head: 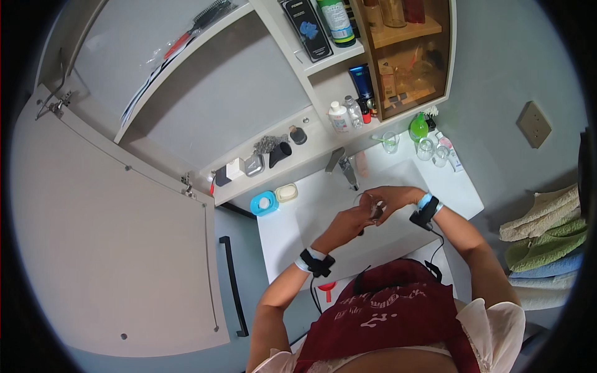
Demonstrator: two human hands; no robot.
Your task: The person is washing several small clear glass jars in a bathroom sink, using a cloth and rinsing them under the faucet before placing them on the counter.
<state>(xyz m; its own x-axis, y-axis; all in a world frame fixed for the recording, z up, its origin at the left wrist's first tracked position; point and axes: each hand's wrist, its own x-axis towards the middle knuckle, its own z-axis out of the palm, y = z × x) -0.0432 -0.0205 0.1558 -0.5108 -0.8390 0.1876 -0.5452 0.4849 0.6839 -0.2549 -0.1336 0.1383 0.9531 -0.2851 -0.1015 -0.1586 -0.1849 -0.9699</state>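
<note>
Both of my hands meet above the white washbasin [326,238], just in front of the chrome faucet [347,171]. Between their fingers is a small clear object [377,212], glass-like with a dark part; its exact kind is hard to make out. My left hand [347,224] grips it from the left, and a dark tip shows below its fingers. My right hand [395,199] curls around it from the right and hides part of it. A thin transparent rim shows beside the right fingertips. Each wrist wears a black strap with a cable.
A mirror cabinet door [116,233] hangs open at left. Cabinet shelves hold bottles and boxes. A blue container [264,203] and a soap dish [286,192] sit on the basin's left. Drinking glasses [425,149] and a green bottle [419,128] stand right. Towels [543,252] hang at right.
</note>
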